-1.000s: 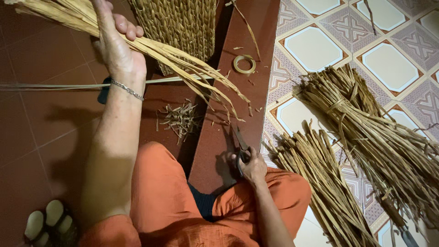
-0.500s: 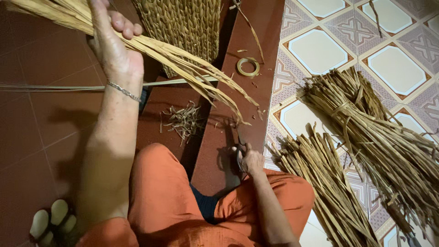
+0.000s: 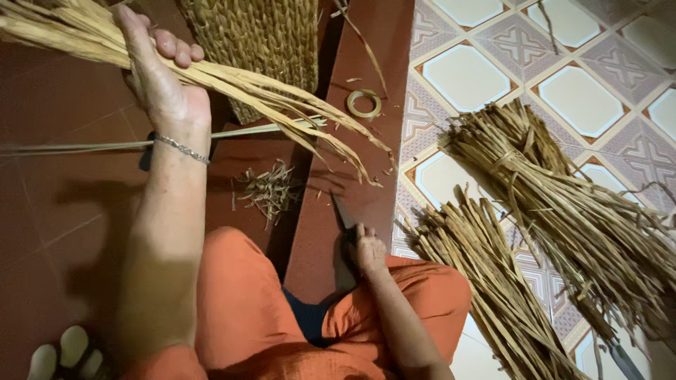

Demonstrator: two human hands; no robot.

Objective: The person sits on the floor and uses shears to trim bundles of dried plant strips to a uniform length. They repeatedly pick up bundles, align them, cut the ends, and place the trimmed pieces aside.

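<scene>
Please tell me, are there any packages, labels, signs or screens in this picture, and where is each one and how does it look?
None can be seen: no package, label, sign or screen. The view holds only dried straw bundles, a woven basket, a small tape roll, and patterned floor tiles.

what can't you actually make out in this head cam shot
- Head view: the far ends of the dried reed strands in the left hand run off the top-left edge.
- Head view: the tool in the right hand is dark and mostly covered by the fingers; scissors or a knife, unclear.
- Head view: the woven basket is cut off by the top edge.
- Head view: the reed bundles run off the right and bottom edges.
</scene>
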